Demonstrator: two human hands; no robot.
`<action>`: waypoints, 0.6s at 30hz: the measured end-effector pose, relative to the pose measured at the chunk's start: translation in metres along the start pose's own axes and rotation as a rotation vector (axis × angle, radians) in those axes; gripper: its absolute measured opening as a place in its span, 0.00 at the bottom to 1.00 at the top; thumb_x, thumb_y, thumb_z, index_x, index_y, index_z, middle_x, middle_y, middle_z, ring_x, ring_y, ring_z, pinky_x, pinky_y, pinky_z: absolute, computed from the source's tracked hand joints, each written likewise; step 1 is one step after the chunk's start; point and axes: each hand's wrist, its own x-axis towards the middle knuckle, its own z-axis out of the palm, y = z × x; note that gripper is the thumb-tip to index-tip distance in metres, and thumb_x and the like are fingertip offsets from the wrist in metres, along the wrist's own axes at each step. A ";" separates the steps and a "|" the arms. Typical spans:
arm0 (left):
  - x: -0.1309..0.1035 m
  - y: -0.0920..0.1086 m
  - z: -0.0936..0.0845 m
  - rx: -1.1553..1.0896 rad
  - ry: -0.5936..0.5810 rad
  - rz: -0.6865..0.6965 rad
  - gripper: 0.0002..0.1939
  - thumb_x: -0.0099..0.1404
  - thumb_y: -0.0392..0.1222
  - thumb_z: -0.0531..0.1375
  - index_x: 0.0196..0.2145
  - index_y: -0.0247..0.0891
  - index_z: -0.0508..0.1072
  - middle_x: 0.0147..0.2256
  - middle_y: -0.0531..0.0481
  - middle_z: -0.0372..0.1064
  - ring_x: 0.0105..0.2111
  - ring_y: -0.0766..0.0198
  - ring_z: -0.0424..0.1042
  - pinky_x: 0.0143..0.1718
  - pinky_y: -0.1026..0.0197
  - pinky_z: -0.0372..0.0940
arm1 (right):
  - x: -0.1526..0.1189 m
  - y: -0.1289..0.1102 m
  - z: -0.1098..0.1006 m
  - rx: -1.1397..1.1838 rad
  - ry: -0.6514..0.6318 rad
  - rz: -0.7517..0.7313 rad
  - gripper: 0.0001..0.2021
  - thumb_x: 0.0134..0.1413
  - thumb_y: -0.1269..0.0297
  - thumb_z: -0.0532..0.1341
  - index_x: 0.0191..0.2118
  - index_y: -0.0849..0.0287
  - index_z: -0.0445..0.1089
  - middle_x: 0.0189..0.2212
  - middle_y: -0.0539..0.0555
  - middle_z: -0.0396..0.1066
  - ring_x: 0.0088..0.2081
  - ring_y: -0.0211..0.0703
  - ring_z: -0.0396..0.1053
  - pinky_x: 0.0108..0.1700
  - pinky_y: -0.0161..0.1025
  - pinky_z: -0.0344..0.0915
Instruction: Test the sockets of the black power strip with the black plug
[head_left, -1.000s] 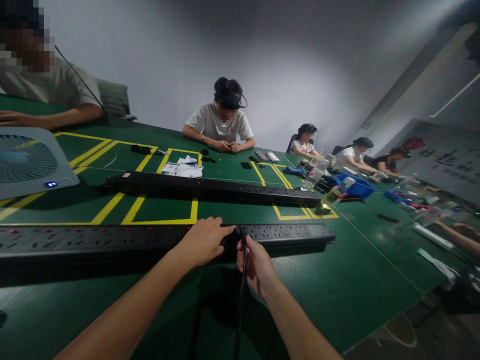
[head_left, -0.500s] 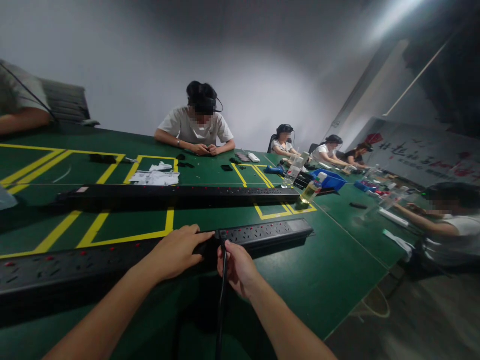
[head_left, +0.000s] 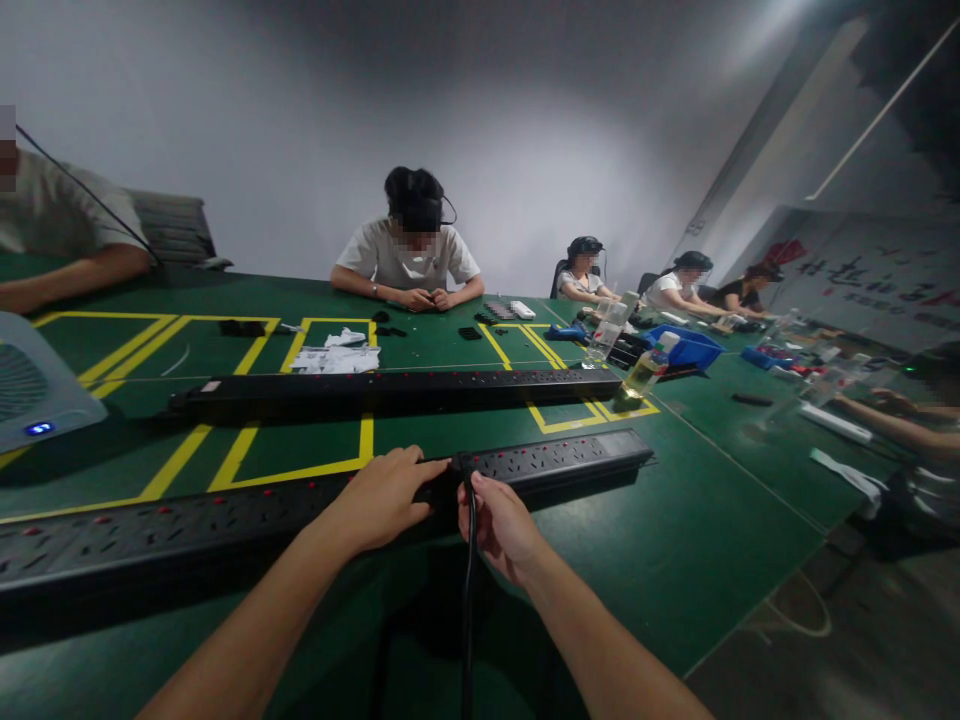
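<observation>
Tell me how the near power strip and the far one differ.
The near power strip runs off the picture's left edge; the far power strip fits inside.
The left hand rests on the near power strip, and the right hand holds a black cord at it; no hand touches the far power strip.
Both are long and black, with red switches.

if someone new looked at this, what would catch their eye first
Probably the long black power strip across the near side of the table, with the left hand on it and the right hand pinching a black cable at it. Behind lies a second strip over yellow tape lines. Color pops too: a blue bin right of center, beyond a bottle of yellowish liquid.
</observation>
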 end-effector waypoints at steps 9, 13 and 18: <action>0.001 -0.002 0.001 -0.013 0.006 -0.022 0.30 0.58 0.48 0.57 0.59 0.51 0.58 0.42 0.45 0.64 0.42 0.55 0.65 0.45 0.55 0.59 | -0.034 -0.047 -0.008 0.133 -0.290 -0.109 0.14 0.52 0.54 0.52 0.24 0.57 0.64 0.11 0.47 0.59 0.16 0.36 0.58 0.22 0.35 0.54; 0.001 -0.002 0.001 -0.023 0.001 -0.040 0.30 0.58 0.48 0.57 0.59 0.52 0.58 0.43 0.45 0.63 0.43 0.55 0.65 0.45 0.56 0.58 | -0.044 -0.055 -0.025 0.340 -0.644 -0.258 0.16 0.50 0.53 0.53 0.18 0.55 0.58 0.04 0.43 0.51 0.11 0.36 0.52 0.21 0.35 0.55; 0.000 -0.002 0.001 -0.016 -0.015 -0.046 0.31 0.59 0.49 0.56 0.60 0.51 0.56 0.44 0.46 0.64 0.43 0.54 0.64 0.45 0.55 0.58 | -0.043 -0.054 -0.033 0.441 -0.840 -0.315 0.15 0.52 0.57 0.52 0.19 0.55 0.59 0.05 0.45 0.58 0.12 0.36 0.57 0.26 0.37 0.58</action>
